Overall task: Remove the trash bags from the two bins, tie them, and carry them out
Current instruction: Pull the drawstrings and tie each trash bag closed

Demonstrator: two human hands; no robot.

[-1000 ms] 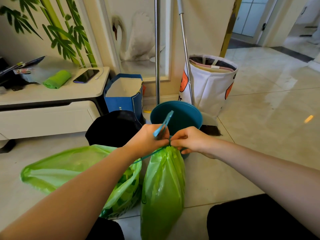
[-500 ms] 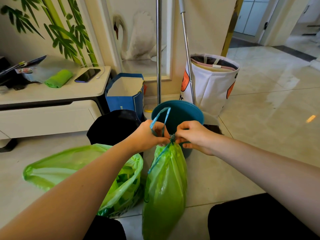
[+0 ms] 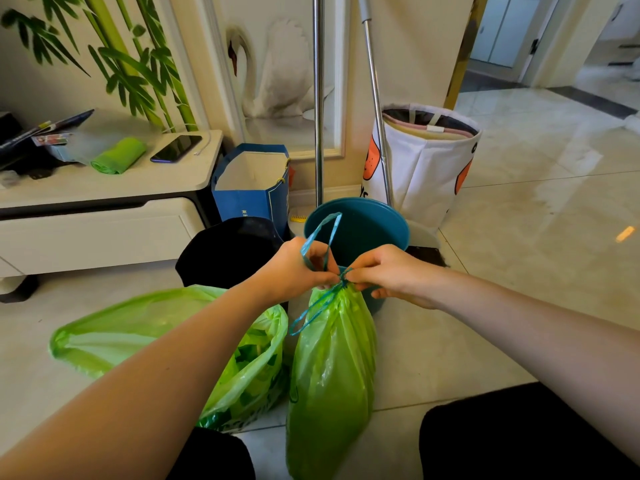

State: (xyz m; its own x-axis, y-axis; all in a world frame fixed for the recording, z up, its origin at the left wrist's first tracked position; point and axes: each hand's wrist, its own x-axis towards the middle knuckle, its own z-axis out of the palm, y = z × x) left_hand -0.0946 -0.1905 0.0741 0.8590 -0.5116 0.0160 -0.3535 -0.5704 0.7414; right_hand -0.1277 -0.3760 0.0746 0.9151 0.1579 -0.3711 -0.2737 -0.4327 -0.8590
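A translucent green trash bag (image 3: 330,375) is standing upright on the floor tiles (image 3: 519,237) at near centre, its neck gathered into tight pleats by a blue drawstring (image 3: 320,237). The left hand (image 3: 294,268) is pinching one loop of that drawstring, which is arching up above the knuckles, while the right hand (image 3: 391,271) is pinching the knot at the neck. A second green bag (image 3: 166,337) is lying open-mouthed just left, touching the first. The teal bin (image 3: 360,230) and black bin (image 3: 228,251) are sitting just beyond.
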